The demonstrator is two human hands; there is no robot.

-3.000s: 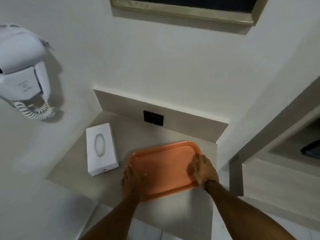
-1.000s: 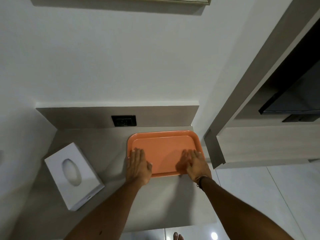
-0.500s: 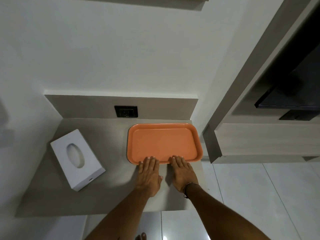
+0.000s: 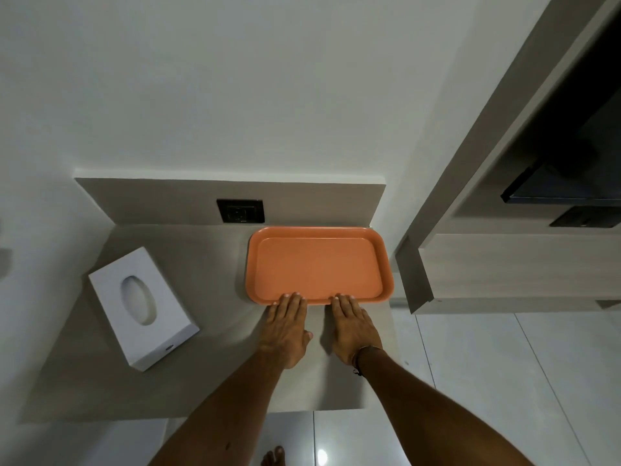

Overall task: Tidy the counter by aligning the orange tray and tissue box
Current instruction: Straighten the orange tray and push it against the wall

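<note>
Pushed back, the tray [image 4: 316, 264] now sits square in the counter's [image 4: 201, 381] back right corner. Both my left hand [image 4: 286, 326] and right hand [image 4: 351, 326] lie flat, fingers spread, fingertips on its near rim. It looks light, stiff, slippery. The box [image 4: 142, 307] lies skewed, well left.

Both hands are flat on the table [image 4: 208, 375], palms down, fingers together. The left hand [image 4: 285, 331] and the right hand [image 4: 353, 327] lie side by side, fingertips [image 4: 291, 296] touching the near rim of the orange tray [image 4: 316, 264]. The tray sits square in the back right corner, its far edge against the backsplash, just right of the dark wall socket [image 4: 240, 210]. Well apart on the left, the white tissue box [image 4: 142, 307] lies at an angle, oval opening up.
</note>
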